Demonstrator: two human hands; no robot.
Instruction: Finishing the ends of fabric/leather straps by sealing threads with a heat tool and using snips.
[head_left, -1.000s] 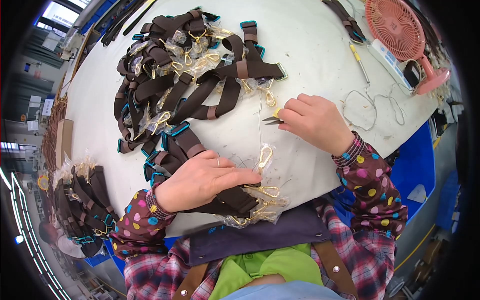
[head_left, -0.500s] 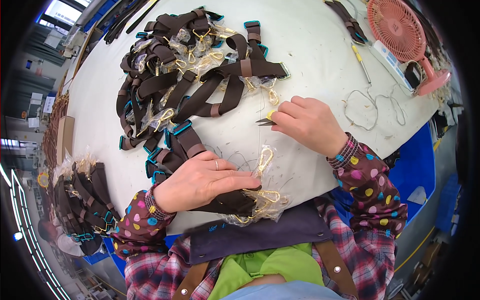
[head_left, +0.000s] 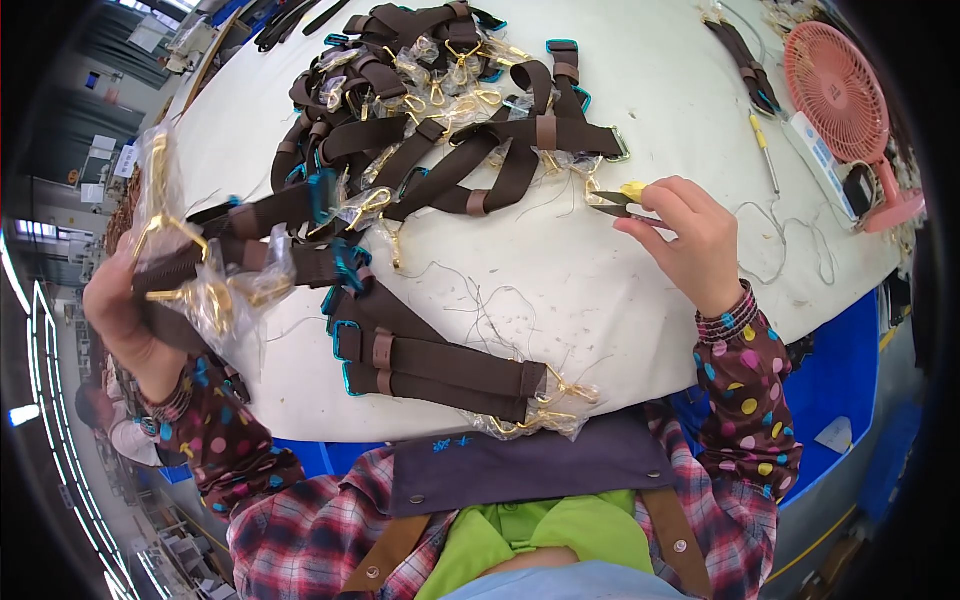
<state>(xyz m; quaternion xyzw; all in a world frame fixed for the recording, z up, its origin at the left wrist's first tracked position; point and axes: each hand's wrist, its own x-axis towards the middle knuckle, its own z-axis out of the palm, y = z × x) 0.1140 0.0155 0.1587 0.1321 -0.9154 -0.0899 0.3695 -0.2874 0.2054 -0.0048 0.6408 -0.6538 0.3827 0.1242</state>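
At the far left my left hand (head_left: 118, 305) is closed around a bundle of dark brown webbing straps (head_left: 285, 208). Teal buckles (head_left: 347, 265) swing at their far ends, and gold snap hooks (head_left: 222, 298) in clear plastic hang by the hand; motion blurs them. On the right, over the table, my right hand (head_left: 697, 238) grips thread snips (head_left: 618, 206) with a yellow part, blades pointing left. In front of me more straps (head_left: 450, 368) lie flat, with gold hooks (head_left: 560, 390) in plastic at their right end. Beyond is a tangled heap of similar straps (head_left: 400, 135).
A pink fan (head_left: 838, 90), a white power strip (head_left: 822, 165) and a yellow-handled tool (head_left: 763, 150) occupy the right of the white table (head_left: 640, 310). Loose threads (head_left: 480, 305) lie mid-table. Blue bins (head_left: 835, 375) sit below its edge.
My left hand has moved from the front straps to the far left, carrying a bundle with it. My right hand still holds the snips. The view has shifted slightly.
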